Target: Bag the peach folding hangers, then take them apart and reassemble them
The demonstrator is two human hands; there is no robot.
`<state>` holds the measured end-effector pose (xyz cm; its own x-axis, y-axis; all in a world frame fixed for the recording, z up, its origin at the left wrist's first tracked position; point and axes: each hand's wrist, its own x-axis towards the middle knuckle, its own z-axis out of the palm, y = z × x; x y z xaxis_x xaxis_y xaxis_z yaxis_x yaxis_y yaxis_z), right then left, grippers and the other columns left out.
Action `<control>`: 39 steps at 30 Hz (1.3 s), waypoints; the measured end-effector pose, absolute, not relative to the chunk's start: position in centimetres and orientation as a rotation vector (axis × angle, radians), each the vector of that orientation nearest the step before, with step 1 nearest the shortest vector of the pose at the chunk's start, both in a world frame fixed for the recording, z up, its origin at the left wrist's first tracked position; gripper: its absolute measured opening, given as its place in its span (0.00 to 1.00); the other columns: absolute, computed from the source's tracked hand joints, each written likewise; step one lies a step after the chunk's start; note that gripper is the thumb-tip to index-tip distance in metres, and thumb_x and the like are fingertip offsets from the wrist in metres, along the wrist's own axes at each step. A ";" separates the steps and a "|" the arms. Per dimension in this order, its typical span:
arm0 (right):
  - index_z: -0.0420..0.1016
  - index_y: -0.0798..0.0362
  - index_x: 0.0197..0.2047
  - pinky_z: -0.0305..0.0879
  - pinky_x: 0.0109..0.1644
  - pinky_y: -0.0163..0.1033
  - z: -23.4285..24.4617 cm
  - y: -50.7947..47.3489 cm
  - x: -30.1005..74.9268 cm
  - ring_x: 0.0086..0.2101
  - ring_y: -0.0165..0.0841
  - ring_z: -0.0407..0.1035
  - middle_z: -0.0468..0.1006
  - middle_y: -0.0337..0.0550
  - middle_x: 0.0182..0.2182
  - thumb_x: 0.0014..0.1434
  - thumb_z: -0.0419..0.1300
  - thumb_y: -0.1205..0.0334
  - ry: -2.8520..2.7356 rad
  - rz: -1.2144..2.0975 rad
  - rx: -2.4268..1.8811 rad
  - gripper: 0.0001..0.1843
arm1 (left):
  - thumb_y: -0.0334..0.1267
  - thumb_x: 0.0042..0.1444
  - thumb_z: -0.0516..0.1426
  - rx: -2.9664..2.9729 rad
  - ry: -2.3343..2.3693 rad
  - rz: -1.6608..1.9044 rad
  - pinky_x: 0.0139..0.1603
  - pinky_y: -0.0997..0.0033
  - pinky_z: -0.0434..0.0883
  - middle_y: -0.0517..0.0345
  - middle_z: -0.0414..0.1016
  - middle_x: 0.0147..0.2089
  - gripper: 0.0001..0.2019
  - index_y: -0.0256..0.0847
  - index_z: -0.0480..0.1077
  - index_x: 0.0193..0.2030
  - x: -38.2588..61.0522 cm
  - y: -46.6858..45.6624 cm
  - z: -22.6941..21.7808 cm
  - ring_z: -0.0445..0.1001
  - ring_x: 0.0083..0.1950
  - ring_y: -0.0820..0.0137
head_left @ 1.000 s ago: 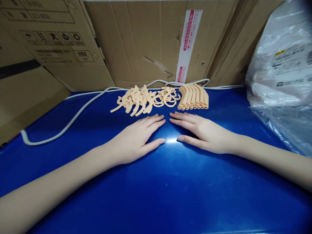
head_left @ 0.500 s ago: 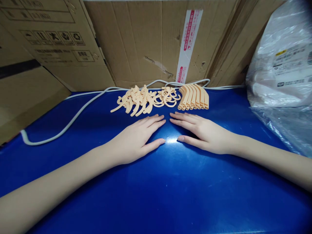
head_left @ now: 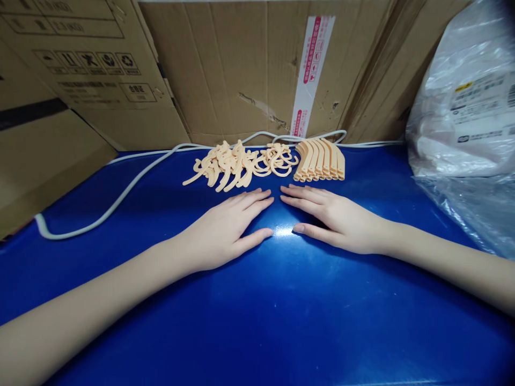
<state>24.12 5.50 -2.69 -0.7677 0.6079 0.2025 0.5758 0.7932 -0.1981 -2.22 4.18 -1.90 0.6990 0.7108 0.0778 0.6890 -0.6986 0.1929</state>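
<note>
head view: at the far left a printed carton (head_left: 88,80) is standing at the back of the blue desk (head_left: 257,321), and a pale cable (head_left: 100,219) is curving out beside it, then running along the back. next, the left hand (head_left: 223,228) is resting palm down, its fingers stretched out and released, holding nothing. just beyond its fingertips, loose hooked pieces (head_left: 225,166) in a beige colour are lying in a tangled pile, apart from the hand. ring-like pieces (head_left: 277,161) are lying directly right of that pile, too jumbled for counting. behind them a large carton (head_left: 225,64) is forming a wall, with a strip of tape (head_left: 311,80) running down it. further right, a row of curved pieces (head_left: 319,161) is sitting neatly side by side, their near ends looking hollow. in front of it the right hand (head_left: 344,220) is lying palm down, its fingers also extended and released, pointing toward the left hand with a gap remaining between. at the far right a plastic-wrapped package (head_left: 462,112) is spilling clear film onto the desk. judging from this, the person is pausing with both hands idle; handling any piece would be calling for fingers reaching forward and closing on it.
</note>
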 end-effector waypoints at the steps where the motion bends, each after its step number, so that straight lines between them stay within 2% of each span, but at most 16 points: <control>1: 0.62 0.59 0.70 0.56 0.70 0.57 -2.7 5.5 24.1 0.68 0.46 0.56 0.59 0.58 0.69 0.70 0.50 0.47 -2.725 0.187 -0.918 0.33 | 0.55 0.70 0.45 2.754 1.146 0.220 0.75 0.53 0.56 0.47 0.56 0.75 0.32 0.35 0.57 0.72 -2.2 4.2 -1.9 0.55 0.75 0.60; 7: 0.63 0.57 0.70 0.56 0.69 0.60 -2.6 5.5 24.1 0.68 0.48 0.56 0.59 0.58 0.69 0.70 0.51 0.48 -2.715 0.217 -0.909 0.32 | 0.55 0.70 0.45 2.753 1.145 0.228 0.74 0.52 0.56 0.46 0.56 0.75 0.32 0.36 0.57 0.72 -2.3 4.2 -2.0 0.55 0.75 0.59; 13: 0.62 0.62 0.70 0.56 0.70 0.58 -2.6 5.5 24.1 0.68 0.47 0.56 0.59 0.60 0.69 0.70 0.50 0.47 -2.729 0.193 -0.907 0.34 | 0.55 0.70 0.45 2.759 1.148 0.222 0.74 0.53 0.56 0.47 0.55 0.75 0.32 0.35 0.57 0.72 -2.2 4.2 -2.0 0.54 0.76 0.60; 24: 0.62 0.57 0.70 0.57 0.69 0.58 -2.6 5.5 24.1 0.68 0.46 0.56 0.60 0.57 0.69 0.70 0.50 0.47 -2.727 0.177 -0.908 0.32 | 0.55 0.70 0.45 2.750 1.143 0.227 0.74 0.52 0.56 0.46 0.56 0.75 0.32 0.35 0.57 0.72 -2.3 4.1 -2.0 0.56 0.75 0.59; 30: 0.62 0.62 0.70 0.57 0.70 0.57 -2.5 5.6 24.2 0.68 0.46 0.55 0.59 0.59 0.69 0.71 0.48 0.46 -2.750 0.156 -0.909 0.34 | 0.55 0.70 0.45 2.756 1.147 0.211 0.75 0.52 0.55 0.47 0.56 0.75 0.32 0.35 0.57 0.72 -2.3 4.2 -1.9 0.55 0.75 0.59; 34: 0.61 0.60 0.70 0.57 0.69 0.58 -2.5 5.4 24.0 0.68 0.47 0.56 0.59 0.59 0.69 0.71 0.48 0.46 -2.752 0.147 -0.905 0.34 | 0.55 0.70 0.45 2.752 1.146 0.212 0.74 0.51 0.55 0.47 0.56 0.75 0.32 0.35 0.57 0.72 -2.3 4.2 -1.8 0.54 0.76 0.59; 36: 0.63 0.59 0.69 0.59 0.68 0.58 -2.3 5.1 23.8 0.67 0.47 0.58 0.61 0.58 0.69 0.71 0.48 0.46 -2.757 0.097 -0.908 0.33 | 0.55 0.70 0.45 2.748 1.148 0.215 0.74 0.51 0.56 0.46 0.56 0.75 0.32 0.36 0.57 0.72 -2.4 4.1 -1.7 0.54 0.76 0.59; 39: 0.69 0.56 0.65 0.66 0.62 0.54 -0.8 5.0 23.8 0.59 0.46 0.69 0.73 0.55 0.61 0.71 0.48 0.47 -2.683 0.022 -0.973 0.29 | 0.55 0.70 0.45 2.738 1.150 0.220 0.74 0.51 0.56 0.46 0.55 0.75 0.32 0.36 0.57 0.72 -2.5 4.0 -1.6 0.55 0.76 0.58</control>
